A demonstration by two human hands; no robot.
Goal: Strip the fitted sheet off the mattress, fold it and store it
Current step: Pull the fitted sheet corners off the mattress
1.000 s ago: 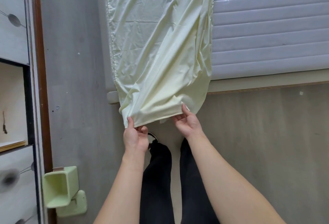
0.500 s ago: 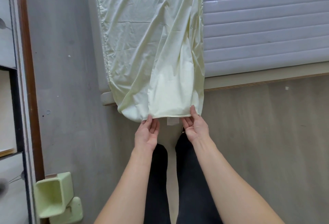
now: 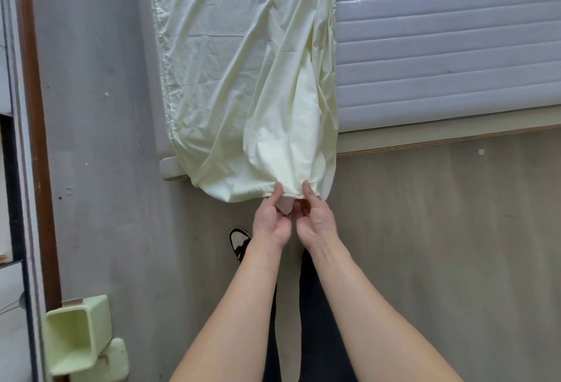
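Farthest to the left of the mattress (image 3: pixel 440 41), a drawer cabinet (image 3: pixel 15 169) is standing along the edge of the view, with two pale green plastic containers (image 3: pixel 79 342) sitting on the floor at its foot. The pale yellow fitted sheet (image 3: pixel 243 78) is lying as a long, already narrowed strip over the left part of the mattress, its long axis running from the far end down to the near end, where it is hanging over the mattress foot and the bed base (image 3: pixel 425 136). The cloth is looking thin, creased and slightly glossy, with a gathered seam down its left side and a bunched pocket at the bottom. Just below that hanging hem, the left hand (image 3: pixel 270 224) is pinching the edge between thumb and curled fingers, and the right hand (image 3: pixel 315 224) is doing the same right beside it, the two nearly touching; a small whitish tag seems to be caught between them. The sheet is lying directly beyond and above the fingers, so any pull toward the body would be drawing it lengthwise off the mattress. Both hands are equally near the hem. To the right of the sheet, the bare ribbed mattress surface is showing, so stripping seems largely done and folding appears under way.
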